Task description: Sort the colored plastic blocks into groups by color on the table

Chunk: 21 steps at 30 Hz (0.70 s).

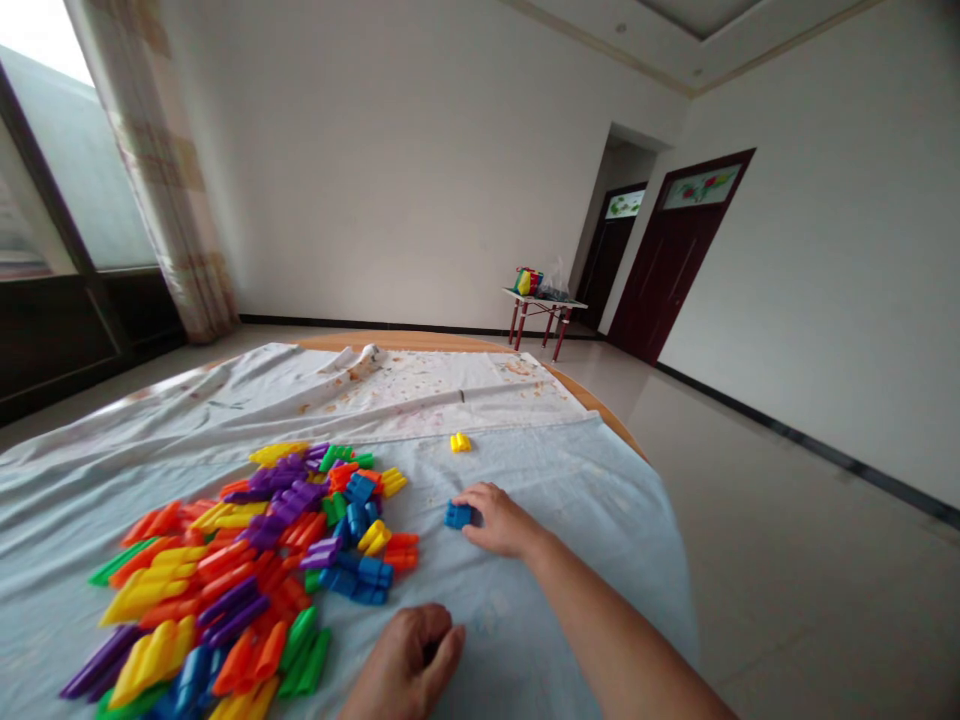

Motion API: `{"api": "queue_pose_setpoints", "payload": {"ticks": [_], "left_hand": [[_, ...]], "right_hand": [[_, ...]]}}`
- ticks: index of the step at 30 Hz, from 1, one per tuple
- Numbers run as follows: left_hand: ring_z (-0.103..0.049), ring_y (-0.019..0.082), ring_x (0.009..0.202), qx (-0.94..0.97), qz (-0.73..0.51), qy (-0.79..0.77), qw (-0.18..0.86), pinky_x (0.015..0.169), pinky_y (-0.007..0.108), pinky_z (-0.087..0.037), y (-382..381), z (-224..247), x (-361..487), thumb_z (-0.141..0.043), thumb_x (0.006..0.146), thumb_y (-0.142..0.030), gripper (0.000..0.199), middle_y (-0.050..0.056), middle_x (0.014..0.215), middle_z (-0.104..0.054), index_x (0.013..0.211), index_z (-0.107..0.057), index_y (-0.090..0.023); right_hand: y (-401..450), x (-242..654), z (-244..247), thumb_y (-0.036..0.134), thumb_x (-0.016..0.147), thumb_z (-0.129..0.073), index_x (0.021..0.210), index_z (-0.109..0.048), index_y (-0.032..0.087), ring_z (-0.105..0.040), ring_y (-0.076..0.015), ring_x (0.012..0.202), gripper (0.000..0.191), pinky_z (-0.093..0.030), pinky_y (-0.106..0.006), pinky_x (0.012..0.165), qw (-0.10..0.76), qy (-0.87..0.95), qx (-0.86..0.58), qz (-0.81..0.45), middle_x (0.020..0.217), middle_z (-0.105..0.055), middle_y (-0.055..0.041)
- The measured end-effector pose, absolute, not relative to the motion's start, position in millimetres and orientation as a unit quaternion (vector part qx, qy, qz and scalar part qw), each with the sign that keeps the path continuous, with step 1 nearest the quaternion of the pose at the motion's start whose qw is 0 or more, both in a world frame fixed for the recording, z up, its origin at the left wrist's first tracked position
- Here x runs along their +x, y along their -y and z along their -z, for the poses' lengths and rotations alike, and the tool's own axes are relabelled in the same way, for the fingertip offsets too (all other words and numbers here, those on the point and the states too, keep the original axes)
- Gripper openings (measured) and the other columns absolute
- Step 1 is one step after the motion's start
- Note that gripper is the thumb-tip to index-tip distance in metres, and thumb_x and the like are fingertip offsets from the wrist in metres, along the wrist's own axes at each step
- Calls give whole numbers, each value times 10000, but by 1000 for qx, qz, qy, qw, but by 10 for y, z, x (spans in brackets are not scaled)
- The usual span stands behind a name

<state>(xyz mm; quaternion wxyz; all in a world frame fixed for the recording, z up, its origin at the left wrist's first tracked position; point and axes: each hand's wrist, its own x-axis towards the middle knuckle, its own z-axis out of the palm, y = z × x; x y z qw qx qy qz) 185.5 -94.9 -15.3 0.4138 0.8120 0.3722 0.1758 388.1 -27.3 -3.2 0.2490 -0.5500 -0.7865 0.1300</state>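
Note:
My right hand point(499, 518) reaches out over the light blue cloth, with its thumb and fingers closed around a blue plastic building block point(457, 514). Beyond that hand, a small yellow building block point(460, 442) sits alone on the cloth. Nearer to me, my left hand point(415, 650) rests in a loose fist, and nothing shows between its curled fingers. To its left spreads a big pile of building blocks point(232, 570) in orange, yellow, purple, green and blue. Several blue blocks point(358, 577) lie at the pile's right edge, closest to my left hand.
A round wooden table point(405, 341) is covered by the blue cloth point(600, 500) and a wrinkled white patterned cloth point(420, 385). Across the tiled floor stands a small table point(551, 300) carrying a colourful bag point(527, 281). A curtain point(161, 160) hangs at the left window.

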Motion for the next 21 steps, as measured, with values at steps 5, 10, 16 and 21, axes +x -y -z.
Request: {"api": "queue_pose_setpoints", "payload": {"ticks": [5, 10, 16, 21], "left_hand": [[-278, 97, 542, 807, -194, -373, 414, 533, 272, -200, 978, 109, 1848, -298, 855, -445, 390, -37, 566, -268, 564, -235, -192], [-280, 99, 546, 806, -188, -379, 413, 536, 271, -208, 1004, 93, 1846, -295, 854, -447, 389, -37, 569, -267, 567, -237, -192], [-318, 106, 562, 822, -162, -376, 395, 557, 268, -241, 982, 128, 1852, -235, 855, -499, 408, -24, 593, -302, 584, -255, -195], [-334, 115, 570, 829, -143, -379, 387, 563, 269, -260, 987, 113, 1846, -201, 835, -551, 436, -10, 600, -322, 588, -263, -197]], "right_hand": [[372, 3910, -33, 330, 675, -715, 1038, -641, 202, -562, -221, 967, 392, -426, -324, 873, 238, 750, -607, -109, 982, -625, -67], [343, 4136, -6, 385, 786, -625, 1095, -611, 200, -557, -214, 1021, 361, -420, -332, 895, 258, 733, -623, -90, 1056, -630, -80], [47, 4973, -17, 361, 882, -477, 1228, -529, 180, -413, -240, 1233, 395, -343, -385, 989, 188, 560, -807, 11, 1323, -481, -131], [-41, 5585, 10, 350, 911, -363, 1242, -526, 182, -361, -272, 1272, 406, -266, -475, 1016, 126, 464, -877, -3, 1347, -447, -155]]}}
